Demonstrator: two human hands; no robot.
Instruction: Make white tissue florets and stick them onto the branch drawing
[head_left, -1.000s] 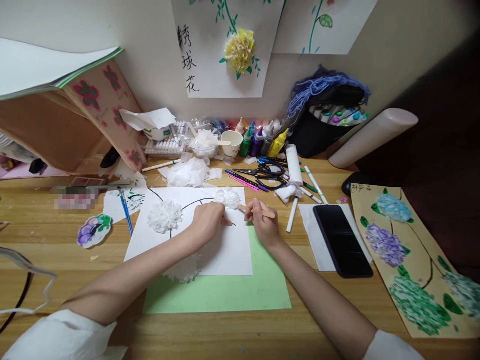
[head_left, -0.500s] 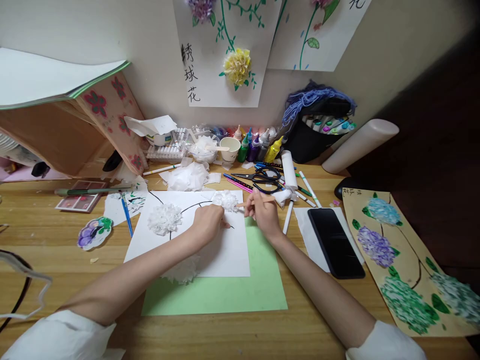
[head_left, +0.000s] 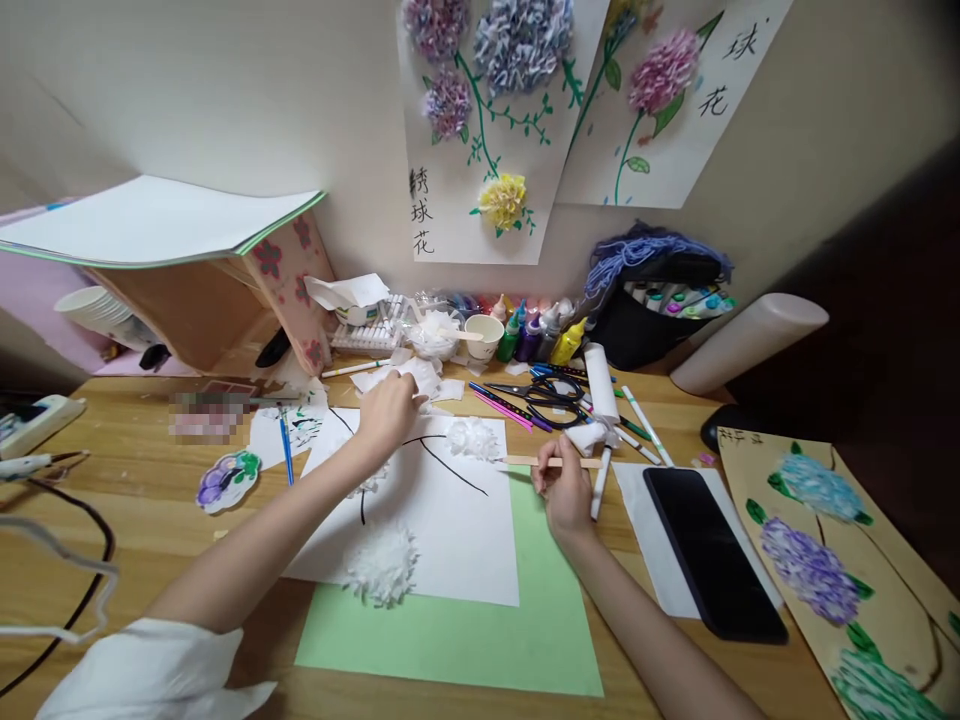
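Note:
My right hand (head_left: 566,490) grips a flat wooden stick (head_left: 525,461), whose left tip reaches the edge of a small white tissue-paper flower (head_left: 474,438). My left hand (head_left: 390,408) is over the pile of white tissue paper (head_left: 411,378), fingers bent down and pinched at the loose pieces; the fingertips are partly hidden. Beneath my left forearm lies a white sheet (head_left: 465,550) with black drawn branches, on top of a green sheet (head_left: 450,645). A large white flower (head_left: 382,565) sits at its lower left, and another is mostly covered by my forearm.
Behind the sheet are scissors (head_left: 544,395), pens, a paper cup (head_left: 484,338) and paint bottles (head_left: 544,335). To the right lie a phone (head_left: 712,550) and a finished flower picture (head_left: 814,560). A paint-smeared palette (head_left: 227,481) and a blue brush (head_left: 286,447) are on the left.
My left hand has left the small flower and moved up and left to the tissue pile. My right hand, still holding the stick, has drawn slightly away. The view has tilted up.

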